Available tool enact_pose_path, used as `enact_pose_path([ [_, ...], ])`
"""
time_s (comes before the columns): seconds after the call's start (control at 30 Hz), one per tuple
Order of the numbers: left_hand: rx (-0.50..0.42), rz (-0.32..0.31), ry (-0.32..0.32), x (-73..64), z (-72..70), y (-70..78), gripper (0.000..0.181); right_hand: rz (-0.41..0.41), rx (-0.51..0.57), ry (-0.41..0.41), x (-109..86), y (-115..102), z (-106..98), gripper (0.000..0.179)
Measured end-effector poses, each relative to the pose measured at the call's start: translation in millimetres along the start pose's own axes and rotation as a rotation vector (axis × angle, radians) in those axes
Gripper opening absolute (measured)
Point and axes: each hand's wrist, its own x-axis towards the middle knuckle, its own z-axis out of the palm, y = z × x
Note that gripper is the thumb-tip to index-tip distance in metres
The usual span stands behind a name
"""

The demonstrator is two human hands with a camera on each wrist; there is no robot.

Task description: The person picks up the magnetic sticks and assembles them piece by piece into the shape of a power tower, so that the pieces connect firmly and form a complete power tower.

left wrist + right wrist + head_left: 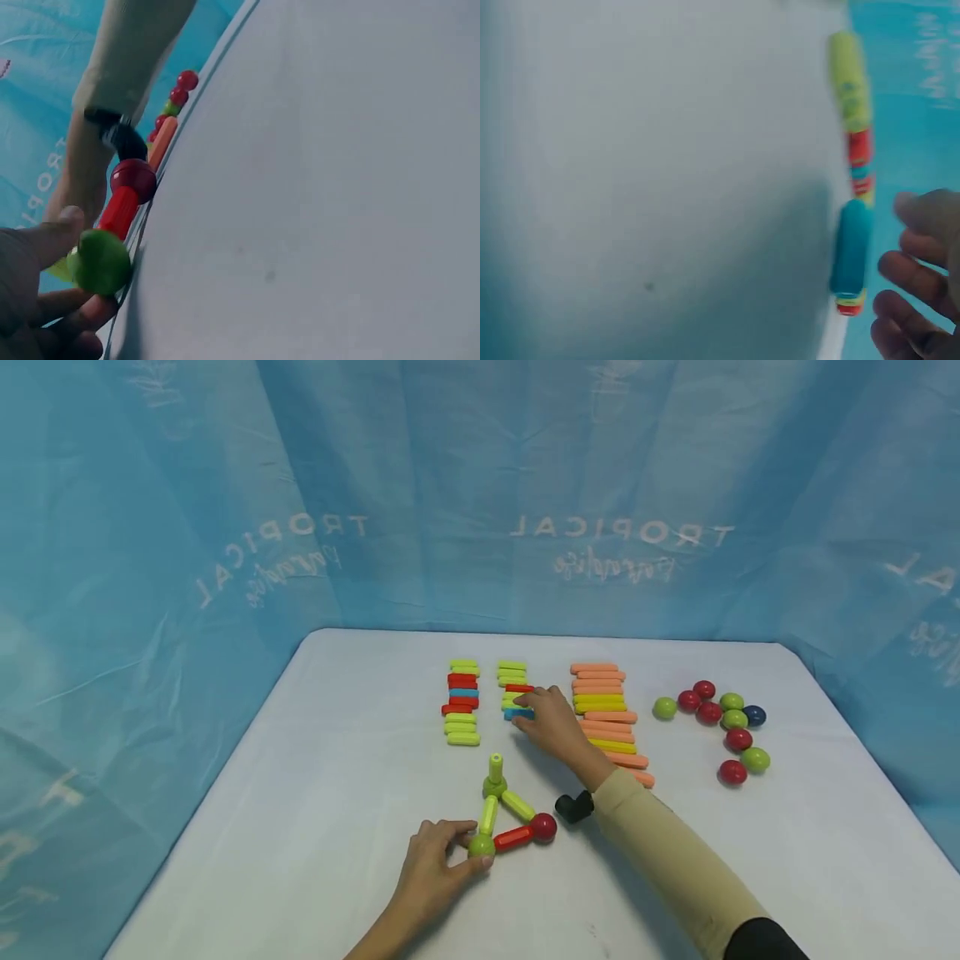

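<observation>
On the white table [322,760], we are seeing a triangle of sticks and balls [513,837] lying roughly midway between the left and right edges. Beyond it, loose sticks [600,699] are lying in three columns nearer the far edge, while loose balls [709,713] are sitting toward the far right corner; we are guessing that this sorting is making each kind easy to pick out. A black piece [573,807] is lying just beside the triangle's red ball [543,827].

The left hand [435,864] is pinching the triangle's nearest green ball [482,847] between thumb and fingers, bending only as far as the ball is allowing, probably for steadying that corner. The right hand [555,727] is hovering at the middle column, its fingers loosely bent, parted and grasping nothing: we are seeing a gap beside the blue stick [851,251] (though from the head view they are seeming to touch).
</observation>
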Motion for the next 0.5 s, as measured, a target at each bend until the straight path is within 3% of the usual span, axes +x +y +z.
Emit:
enact_pose_path([
  [0.13, -0.086, 0.022, -0.022, 4.9, 0.5, 3.3, 0.032, 0.015, -0.167, -0.059, 6.6, 6, 4, 0.03],
  [0.27, -0.077, 0.076, -0.007, 30.0, -0.8, -3.2, 0.031, 0.004, -0.146, -0.047, 3.4, 11, 2, 0.024],
  [0.37, -0.075, 0.107, -0.08, 53.1, -2.3, -10.5, 0.042, 0.033, 0.013, -0.015, -6.1, 9, -6, 0.021],
  [0.5, -0.128, 0.091, -0.233, 71.0, -6.9, -16.8, 0.047, 0.128, 0.379, 0.007, -40.1, -3, -27, 0.021],
])
